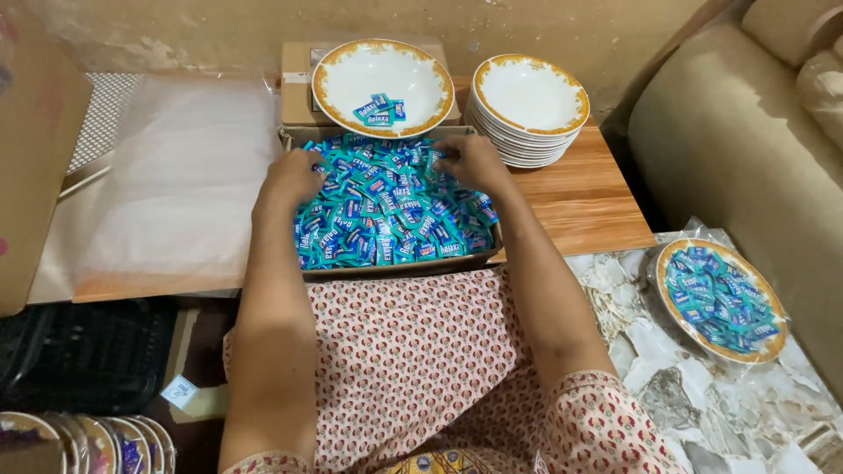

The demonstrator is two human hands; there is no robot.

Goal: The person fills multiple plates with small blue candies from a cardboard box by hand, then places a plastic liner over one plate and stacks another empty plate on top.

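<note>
A shallow cardboard box on my lap is heaped with small blue candy wrappers. My left hand digs into the pile at its left side, fingers curled among the wrappers. At the far right of the pile my right hand rests with fingers bent over the candies. Just beyond the box a white plate with an orange rim sits on a second box and holds a few of the same candies.
A stack of matching empty plates stands on the wooden table at right. A wrapped plate full of candies lies on the marble floor. Clear plastic sheets lie left. More wrapped plates show bottom left. A beige sofa stands right.
</note>
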